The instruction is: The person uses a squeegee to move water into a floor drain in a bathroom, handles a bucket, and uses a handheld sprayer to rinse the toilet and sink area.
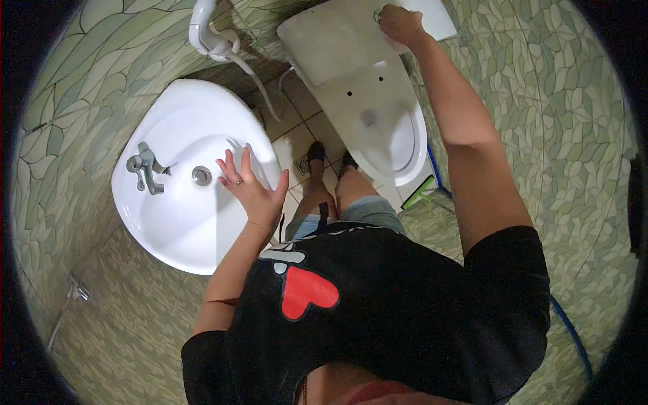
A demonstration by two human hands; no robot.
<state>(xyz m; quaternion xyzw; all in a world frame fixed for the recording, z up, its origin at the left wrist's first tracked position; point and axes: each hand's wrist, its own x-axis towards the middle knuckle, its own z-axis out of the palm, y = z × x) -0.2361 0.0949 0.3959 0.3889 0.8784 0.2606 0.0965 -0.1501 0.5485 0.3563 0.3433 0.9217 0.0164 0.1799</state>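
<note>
My left hand (253, 192) is spread over the right side of the white washbasin (152, 228), fingers apart and nothing in them; a ring shows on one finger. The metal drain (201, 175) and a chrome mixer tap (147, 169) are to its left in the basin. Far off, my right hand (402, 24) is at the top of the toilet cistern (324, 45), fingers curled beside a round metal flush button (377, 16). Its fingertips are hidden, so contact with the button is unclear. The toilet bowl (390, 131) has no seat on it.
A white drainpipe (205, 38) with a thinner hose runs between basin and toilet. A green squeegee (419, 192) with a blue handle leans right of the bowl. The tiled floor (293, 131) has a drain grate (304, 165) near my feet. Leaf-patterned tiles (552, 126) cover the walls.
</note>
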